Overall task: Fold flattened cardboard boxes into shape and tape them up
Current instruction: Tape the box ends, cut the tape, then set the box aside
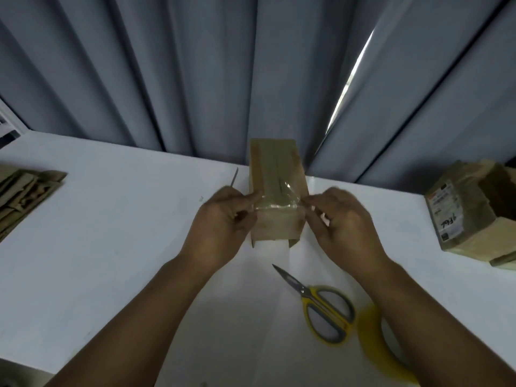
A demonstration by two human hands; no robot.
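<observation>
A small brown cardboard box [275, 166] stands folded into shape at the middle of the white table [111, 219]. A strip of clear tape [275, 203] stretches across its near top edge. My left hand [223, 219] pinches the strip's left end beside the box, and my right hand [343, 219] pinches its right end on the other side. Both hands sit level with the box's near end. Another band of tape runs lengthwise along the box top.
Yellow-handled scissors [321, 305] lie near the front, beside a blurred yellow tape roll [374, 336]. A stack of flattened cardboard [22, 196] sits at the left edge. A larger labelled carton [472, 213] stands at the right. Grey curtains [195, 74] hang behind the table.
</observation>
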